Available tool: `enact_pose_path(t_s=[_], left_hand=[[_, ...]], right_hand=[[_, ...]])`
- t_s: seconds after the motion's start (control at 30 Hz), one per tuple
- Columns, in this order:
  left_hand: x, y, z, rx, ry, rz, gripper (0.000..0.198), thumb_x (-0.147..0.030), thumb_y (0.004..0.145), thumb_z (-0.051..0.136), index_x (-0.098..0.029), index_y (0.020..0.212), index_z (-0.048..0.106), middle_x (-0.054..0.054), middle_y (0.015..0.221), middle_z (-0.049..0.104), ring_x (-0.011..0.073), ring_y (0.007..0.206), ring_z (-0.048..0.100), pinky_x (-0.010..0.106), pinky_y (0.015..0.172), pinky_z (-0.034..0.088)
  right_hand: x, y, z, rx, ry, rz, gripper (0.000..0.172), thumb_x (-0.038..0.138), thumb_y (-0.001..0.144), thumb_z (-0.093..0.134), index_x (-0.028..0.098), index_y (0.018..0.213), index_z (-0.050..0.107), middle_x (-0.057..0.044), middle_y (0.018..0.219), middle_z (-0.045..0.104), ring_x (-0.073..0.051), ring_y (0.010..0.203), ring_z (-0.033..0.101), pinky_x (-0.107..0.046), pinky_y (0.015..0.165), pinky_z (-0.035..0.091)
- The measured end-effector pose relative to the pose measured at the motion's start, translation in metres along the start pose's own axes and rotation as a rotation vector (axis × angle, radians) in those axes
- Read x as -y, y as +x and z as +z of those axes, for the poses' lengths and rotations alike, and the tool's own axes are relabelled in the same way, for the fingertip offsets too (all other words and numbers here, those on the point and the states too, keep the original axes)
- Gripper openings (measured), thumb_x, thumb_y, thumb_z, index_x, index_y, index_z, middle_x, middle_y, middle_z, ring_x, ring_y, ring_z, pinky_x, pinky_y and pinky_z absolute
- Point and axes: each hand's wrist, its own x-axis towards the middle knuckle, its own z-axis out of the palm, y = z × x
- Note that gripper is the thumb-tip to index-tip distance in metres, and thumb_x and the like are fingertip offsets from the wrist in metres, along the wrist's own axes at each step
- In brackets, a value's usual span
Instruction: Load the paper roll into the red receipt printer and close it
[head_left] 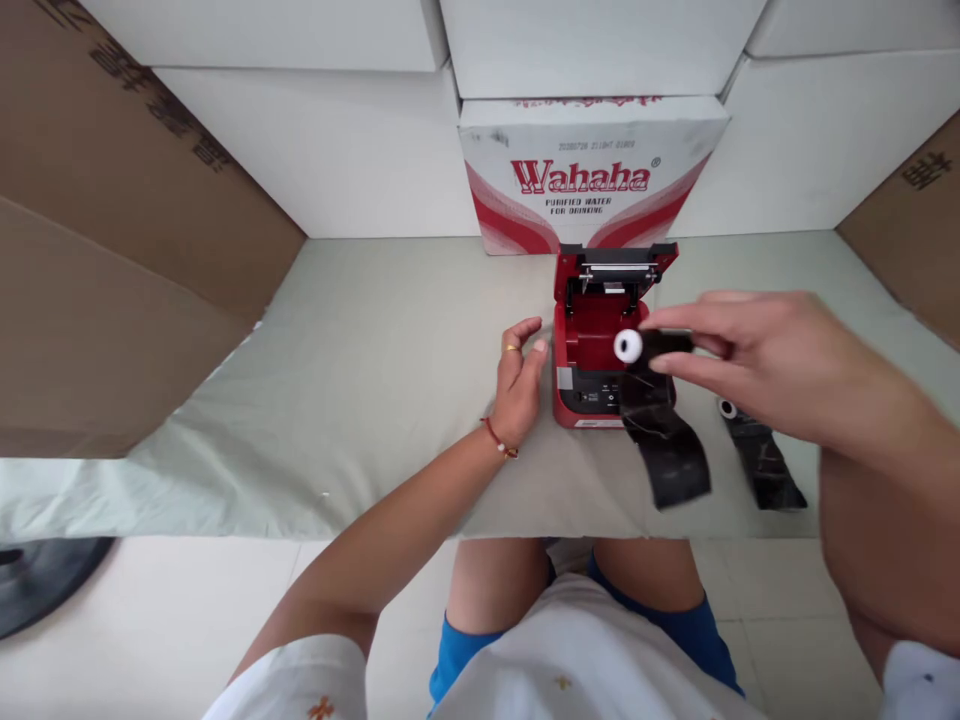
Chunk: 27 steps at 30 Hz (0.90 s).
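Note:
A small red-and-black printer point(587, 400) sits on the cloth with its lid raised and its red inner bay exposed. My right hand point(739, 345) pinches a black roll with a white core point(628, 346) above the right side of the bay. From that roll a loose black strip point(667, 450) hangs past the printer's front right corner. My left hand point(520, 380) rests beside the printer's left wall, fingers loosely bent and apart, with nothing in it; whether it touches the wall I cannot tell. A second black strip with a white core point(761, 455) lies to the right, below my right hand.
Behind the printer stands a Wahaha water box point(592, 180), with white boxes point(322, 140) stacked around it. Brown cartons point(135, 260) flank the left and right sides. A pale green cloth point(375, 360) covers the table, whose front edge is near my legs.

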Motion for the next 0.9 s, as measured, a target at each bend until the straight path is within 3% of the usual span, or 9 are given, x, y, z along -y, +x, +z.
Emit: enact_pose_path(t_s=[0.07,0.17,0.3,0.4,0.5,0.67,0.77,0.9], left_hand=[[-0.007,-0.006,-0.001,-0.067,0.124,0.138,0.046,-0.069,0.106,0.063,-0.033,0.134,0.067,0.008,0.147,0.061,0.0304,0.146,0.055,0.048,0.127,0.043],[-0.023,-0.017,-0.002,-0.064,0.275,0.356,0.039,-0.063,0.112,0.053,-0.033,0.132,0.069,0.009,0.135,0.063,0.0308,0.135,0.058,0.05,0.123,0.044],[-0.034,-0.033,-0.001,0.144,0.395,0.556,0.04,-0.057,0.11,0.057,-0.033,0.138,0.07,0.011,0.13,0.067,0.0331,0.127,0.063,0.055,0.118,0.047],[-0.029,-0.042,0.001,0.326,0.472,0.656,0.05,-0.059,0.099,0.072,-0.034,0.142,0.073,0.011,0.128,0.074,0.0364,0.129,0.065,0.057,0.119,0.047],[-0.022,-0.046,0.003,0.416,0.508,0.74,0.052,-0.046,0.096,0.079,-0.037,0.146,0.072,0.007,0.13,0.079,0.0352,0.131,0.069,0.053,0.121,0.045],[-0.025,-0.044,0.009,0.365,0.666,0.892,0.043,-0.028,0.102,0.069,-0.034,0.144,0.073,0.004,0.131,0.083,0.029,0.131,0.074,0.048,0.12,0.048],[-0.032,-0.044,0.011,0.298,0.796,1.008,0.034,-0.026,0.105,0.063,-0.025,0.137,0.073,0.004,0.124,0.086,0.0238,0.127,0.076,0.044,0.122,0.049],[-0.039,-0.046,0.013,0.289,0.842,1.049,0.031,-0.025,0.106,0.059,-0.02,0.134,0.073,0.004,0.121,0.088,0.0201,0.127,0.076,0.041,0.129,0.043]], right_hand=[[0.026,0.03,0.021,0.037,-0.095,0.082,0.039,0.04,0.099,0.068,0.035,0.135,0.084,-0.004,0.106,0.087,-0.027,0.083,0.077,-0.039,0.071,0.056],[0.044,0.055,0.044,0.152,-0.244,0.183,0.042,0.034,0.1,0.064,0.032,0.138,0.083,-0.008,0.112,0.088,-0.032,0.093,0.079,-0.04,0.07,0.052],[0.045,0.068,0.052,0.222,-0.327,0.263,0.043,0.031,0.1,0.062,0.031,0.139,0.082,-0.01,0.108,0.087,-0.033,0.092,0.079,-0.04,0.065,0.049],[0.046,0.076,0.05,0.265,-0.349,0.287,0.045,0.031,0.1,0.061,0.031,0.14,0.081,-0.013,0.111,0.087,-0.036,0.095,0.08,-0.041,0.067,0.051],[0.053,0.084,0.05,0.341,-0.379,0.306,0.042,0.027,0.101,0.06,0.026,0.137,0.082,-0.018,0.115,0.086,-0.039,0.102,0.081,-0.043,0.071,0.055],[0.064,0.092,0.056,0.428,-0.397,0.313,0.041,0.011,0.101,0.05,0.016,0.123,0.084,-0.024,0.112,0.085,-0.04,0.105,0.082,-0.043,0.075,0.057],[0.061,0.097,0.064,0.437,-0.387,0.294,0.037,0.011,0.1,0.053,0.016,0.12,0.084,-0.023,0.112,0.085,-0.039,0.107,0.082,-0.041,0.076,0.057],[0.055,0.096,0.064,0.438,-0.371,0.272,0.034,0.017,0.101,0.057,0.017,0.125,0.082,-0.022,0.115,0.085,-0.039,0.108,0.081,-0.04,0.075,0.054]])
